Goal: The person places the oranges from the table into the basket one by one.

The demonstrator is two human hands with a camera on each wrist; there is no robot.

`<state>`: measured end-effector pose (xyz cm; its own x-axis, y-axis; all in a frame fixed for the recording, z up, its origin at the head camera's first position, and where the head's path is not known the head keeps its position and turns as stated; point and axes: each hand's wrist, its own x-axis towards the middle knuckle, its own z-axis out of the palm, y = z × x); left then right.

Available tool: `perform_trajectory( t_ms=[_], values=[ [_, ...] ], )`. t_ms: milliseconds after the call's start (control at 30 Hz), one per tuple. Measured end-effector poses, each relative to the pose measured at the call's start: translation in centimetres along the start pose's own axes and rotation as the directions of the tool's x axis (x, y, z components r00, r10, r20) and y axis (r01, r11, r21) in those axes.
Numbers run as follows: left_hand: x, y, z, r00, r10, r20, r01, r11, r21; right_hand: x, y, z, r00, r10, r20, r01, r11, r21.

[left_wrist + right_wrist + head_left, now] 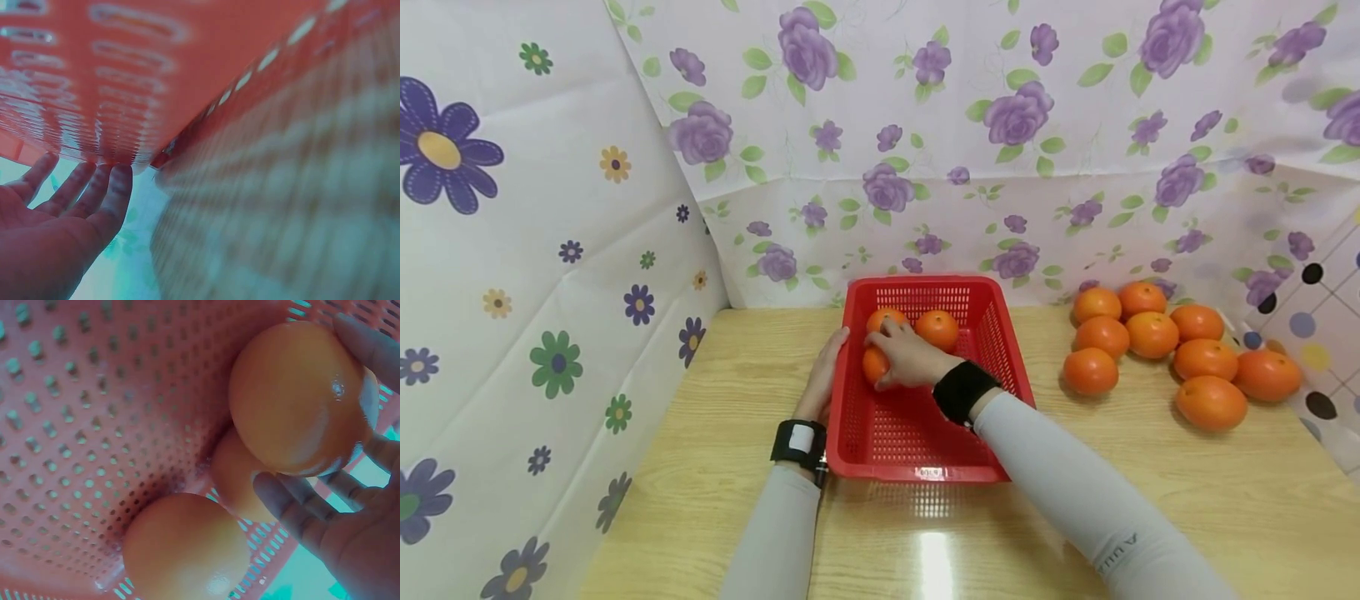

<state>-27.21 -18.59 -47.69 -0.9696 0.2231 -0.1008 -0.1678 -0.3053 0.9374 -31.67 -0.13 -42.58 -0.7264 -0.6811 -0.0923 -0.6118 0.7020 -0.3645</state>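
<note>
A red plastic basket point(925, 473) with perforated walls stands on the wooden table. My right hand point(913, 357) reaches inside it and grips an orange point(297, 400) between thumb and fingers, near the left wall. Two more oranges lie at the far end of the basket: one point(938, 330) just beyond the hand, the other point(887, 318) in the far left corner, partly covered by the fingers. Outside the left wall, my left hand point(825, 373) rests its fingertips against the basket; in the left wrist view its fingers point(115, 194) are extended along the perforated side.
Several loose oranges point(1152, 335) are grouped on the table's right side, next to the patterned cloth. A floral sheet point(887, 187) hangs behind the table point(722, 433), and another flowered sheet point(557, 275) runs along the left edge.
</note>
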Motion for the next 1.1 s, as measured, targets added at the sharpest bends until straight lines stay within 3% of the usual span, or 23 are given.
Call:
perform_trajectory(
  t_ms=[133, 533, 1100],
  values=[
    [-0.1, 0.1, 0.0, 1.0, -0.007, -0.006, 0.007, 1.0, -0.002, 0.1, 0.0, 0.3, 1.0, 0.018, 0.005, -0.018, 0.999, -0.044],
    [0.4, -0.3, 0.0, 1.0, 0.015, -0.003, -0.015, 1.0, -0.022, -0.2, 0.0, -0.2, 1.0, 0.011, 0.002, -0.011, 0.998, 0.058],
    [0.3, -0.4, -0.1, 0.999, 0.044, -0.013, -0.044, 0.999, -0.023, -0.2, -0.4, -0.9, 1.0, 0.012, -0.01, -0.012, 0.999, 0.039]
  ],
)
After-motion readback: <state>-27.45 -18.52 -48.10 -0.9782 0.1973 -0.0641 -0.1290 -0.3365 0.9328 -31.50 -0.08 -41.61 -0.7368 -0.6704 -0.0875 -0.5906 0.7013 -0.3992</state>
